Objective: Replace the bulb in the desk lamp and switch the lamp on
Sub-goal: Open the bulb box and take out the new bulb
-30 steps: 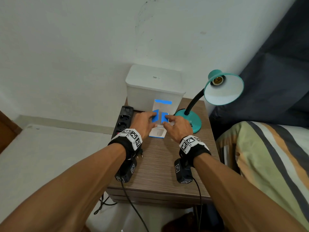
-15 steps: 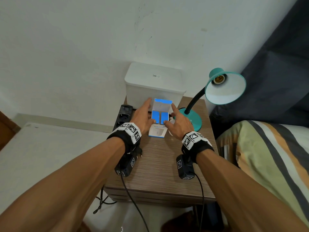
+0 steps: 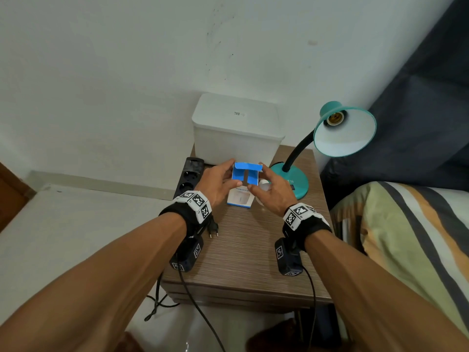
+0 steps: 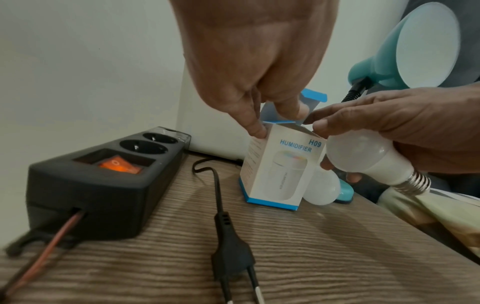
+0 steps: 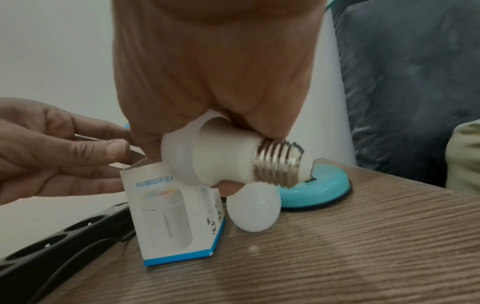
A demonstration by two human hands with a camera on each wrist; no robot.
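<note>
Left hand (image 3: 218, 182): at the left side of the box (image 4: 279, 170); fingers (image 4: 255, 127) curled down onto its top left edge, pinching the open blue flaps from that side.
Right hand (image 3: 272, 193): at the right side of the box; fingers (image 4: 322, 125) curled round the held bulb (image 5: 223, 152), forefinger and thumb reaching to the flaps.
Held bulb: white, lying sideways under the right fingers, screw cap pointing away from the box toward the lamp base (image 5: 317, 189).
Second bulb (image 5: 253, 207): white, resting on the table (image 3: 248, 252) just below the right fingers, touching the box's right side, beside the lamp base.
Box: white and blue, marked HUMIDIFIER, upright between the two sets of fingers, top flaps open.
Lamp (image 3: 342, 130): teal, right of the right fingers; shade tilted up, socket bare.
Power strip (image 4: 103, 183): black, left of the left fingers, switch glowing orange.
Plug (image 4: 231, 259): black, loose on the table, nearer the wrist than the left fingers.
</note>
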